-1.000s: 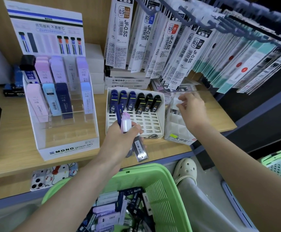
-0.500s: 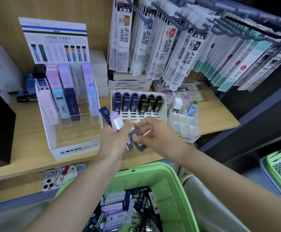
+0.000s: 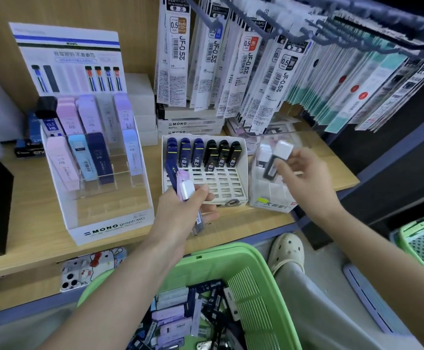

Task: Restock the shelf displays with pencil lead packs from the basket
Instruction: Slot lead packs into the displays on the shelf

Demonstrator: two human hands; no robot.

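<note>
Since half a second ago the right hand (image 3: pixel 304 183) has carried one white-capped lead pack (image 3: pixel 275 162) away from the left hand (image 3: pixel 180 213). It now pinches the pack over the clear box (image 3: pixel 274 198), just right of the white tray (image 3: pixel 231 183). The left hand grips a bunch of packs (image 3: pixel 181 184) at the tray's front-left corner. The green basket (image 3: pixel 256 274) sits below the tray.

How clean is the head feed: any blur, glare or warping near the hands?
Head view: even light, no harsh glare; wide-angle warp bows the hanging refill packs; left border smeared; right hand, its white-capped pack, left hand and its pack bundle slightly soft; MONO display print legible.
</note>
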